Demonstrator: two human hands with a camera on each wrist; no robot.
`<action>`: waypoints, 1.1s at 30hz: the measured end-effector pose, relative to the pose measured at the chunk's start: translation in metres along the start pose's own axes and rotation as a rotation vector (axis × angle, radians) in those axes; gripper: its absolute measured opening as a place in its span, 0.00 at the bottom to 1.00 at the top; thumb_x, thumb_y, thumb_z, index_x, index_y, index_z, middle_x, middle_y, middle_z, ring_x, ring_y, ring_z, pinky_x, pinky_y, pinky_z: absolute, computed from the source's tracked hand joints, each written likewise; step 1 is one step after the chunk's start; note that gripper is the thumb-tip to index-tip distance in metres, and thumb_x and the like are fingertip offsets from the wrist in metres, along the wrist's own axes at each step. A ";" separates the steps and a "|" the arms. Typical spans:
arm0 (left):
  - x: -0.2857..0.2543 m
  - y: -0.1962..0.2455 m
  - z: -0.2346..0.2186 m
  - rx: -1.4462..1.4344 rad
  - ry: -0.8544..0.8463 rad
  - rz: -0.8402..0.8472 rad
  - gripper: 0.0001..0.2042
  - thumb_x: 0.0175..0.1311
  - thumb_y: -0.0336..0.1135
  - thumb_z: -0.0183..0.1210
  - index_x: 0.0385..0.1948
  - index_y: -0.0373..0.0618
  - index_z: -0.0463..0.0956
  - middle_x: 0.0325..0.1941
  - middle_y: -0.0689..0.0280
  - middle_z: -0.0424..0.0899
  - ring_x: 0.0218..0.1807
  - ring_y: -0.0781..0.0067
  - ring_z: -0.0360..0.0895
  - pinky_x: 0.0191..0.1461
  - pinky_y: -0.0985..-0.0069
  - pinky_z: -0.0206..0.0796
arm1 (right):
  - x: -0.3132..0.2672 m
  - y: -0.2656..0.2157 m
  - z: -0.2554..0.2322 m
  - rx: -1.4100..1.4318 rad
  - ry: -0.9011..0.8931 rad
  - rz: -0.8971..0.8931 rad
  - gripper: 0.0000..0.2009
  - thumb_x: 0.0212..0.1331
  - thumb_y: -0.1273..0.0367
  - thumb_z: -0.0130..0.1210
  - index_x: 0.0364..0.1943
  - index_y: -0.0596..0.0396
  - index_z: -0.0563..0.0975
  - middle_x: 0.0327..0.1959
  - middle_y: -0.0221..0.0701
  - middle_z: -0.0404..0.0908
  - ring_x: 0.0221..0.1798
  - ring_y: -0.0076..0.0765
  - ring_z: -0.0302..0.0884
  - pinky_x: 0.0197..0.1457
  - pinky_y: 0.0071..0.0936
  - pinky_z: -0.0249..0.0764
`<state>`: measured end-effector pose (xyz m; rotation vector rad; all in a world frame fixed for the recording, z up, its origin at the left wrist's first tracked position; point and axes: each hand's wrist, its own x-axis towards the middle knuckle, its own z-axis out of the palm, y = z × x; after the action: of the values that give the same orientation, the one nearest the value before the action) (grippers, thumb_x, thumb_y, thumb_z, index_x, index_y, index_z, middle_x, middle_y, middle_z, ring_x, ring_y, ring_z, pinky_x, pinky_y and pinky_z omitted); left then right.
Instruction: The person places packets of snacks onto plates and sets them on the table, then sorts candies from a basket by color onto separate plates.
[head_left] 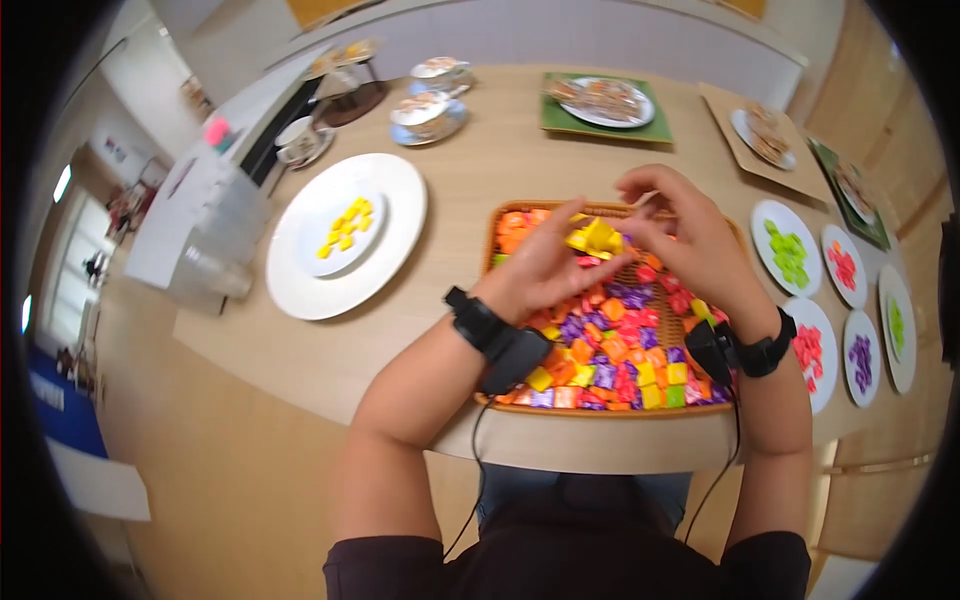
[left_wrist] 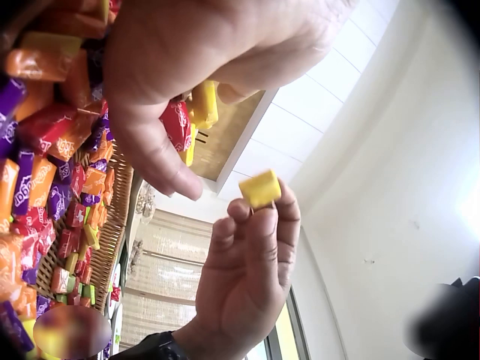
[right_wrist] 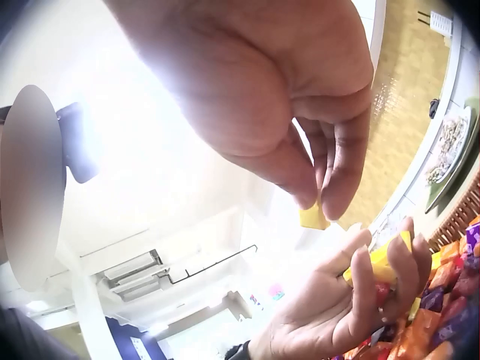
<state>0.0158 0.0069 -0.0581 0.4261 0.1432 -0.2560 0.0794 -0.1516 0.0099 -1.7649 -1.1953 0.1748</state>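
Over a wicker basket (head_left: 665, 325) of wrapped candies, my two hands are raised close together. My left hand (head_left: 540, 272) is cupped palm up, fingers curled round several yellow candies (head_left: 597, 238). A red candy (left_wrist: 176, 124) shows beside the yellow ones in the left wrist view. Between thumb and fingertips my right hand (head_left: 690, 240) pinches one yellow candy (left_wrist: 260, 189), just above the left fingers in the right wrist view. Orange, purple, red, yellow and a few green candies (head_left: 600, 372) fill much of the basket, with bare wicker showing between them.
At the left, a small plate of yellow candies (head_left: 345, 228) sits on a large white plate (head_left: 290, 285). Right of the basket stand several white plates with green (head_left: 789, 255), red (head_left: 808, 350) and purple candies (head_left: 860, 362). Cups (head_left: 425, 115) and a green tray (head_left: 650, 128) stand at the back.
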 end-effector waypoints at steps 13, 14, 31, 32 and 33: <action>-0.009 0.034 -0.002 0.241 -0.050 0.258 0.11 0.62 0.34 0.50 0.42 0.39 0.68 0.36 0.62 0.70 0.33 0.78 0.71 0.19 0.95 0.62 | -0.003 0.065 0.016 -0.110 0.013 0.068 0.05 0.51 0.74 0.51 0.33 0.60 0.72 0.24 0.27 0.72 0.28 0.21 0.69 0.31 0.18 0.66; -0.019 0.043 0.005 0.287 -0.032 0.325 0.11 0.61 0.34 0.51 0.42 0.40 0.68 0.35 0.64 0.70 0.33 0.80 0.69 0.19 0.96 0.59 | -0.004 0.061 0.015 -0.130 -0.024 0.075 0.05 0.51 0.74 0.52 0.32 0.60 0.72 0.23 0.28 0.72 0.28 0.21 0.69 0.30 0.19 0.66; -0.163 0.210 -0.094 2.115 1.198 0.296 0.10 0.53 0.34 0.51 0.34 0.40 0.74 0.32 0.53 0.79 0.28 0.57 0.78 0.34 0.68 0.70 | -0.015 0.056 0.019 -0.335 -0.360 -0.043 0.08 0.49 0.70 0.54 0.32 0.59 0.73 0.25 0.37 0.75 0.30 0.39 0.74 0.35 0.32 0.70; -0.164 0.208 -0.097 2.142 1.213 0.298 0.09 0.52 0.33 0.51 0.33 0.41 0.75 0.33 0.49 0.77 0.33 0.50 0.76 0.38 0.68 0.70 | -0.015 0.057 0.019 -0.337 -0.378 -0.038 0.08 0.49 0.70 0.54 0.32 0.58 0.73 0.25 0.37 0.75 0.30 0.40 0.74 0.35 0.32 0.70; -0.164 0.212 -0.107 2.146 1.208 0.304 0.09 0.52 0.33 0.51 0.33 0.41 0.75 0.33 0.49 0.77 0.33 0.50 0.76 0.38 0.68 0.70 | -0.015 0.057 0.019 -0.340 -0.394 -0.032 0.08 0.50 0.70 0.54 0.32 0.58 0.73 0.26 0.37 0.75 0.31 0.40 0.74 0.35 0.32 0.70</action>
<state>-0.0922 0.2740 -0.0407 2.7003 0.9926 0.3215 0.0978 -0.1550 -0.0495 -2.0659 -1.6100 0.3273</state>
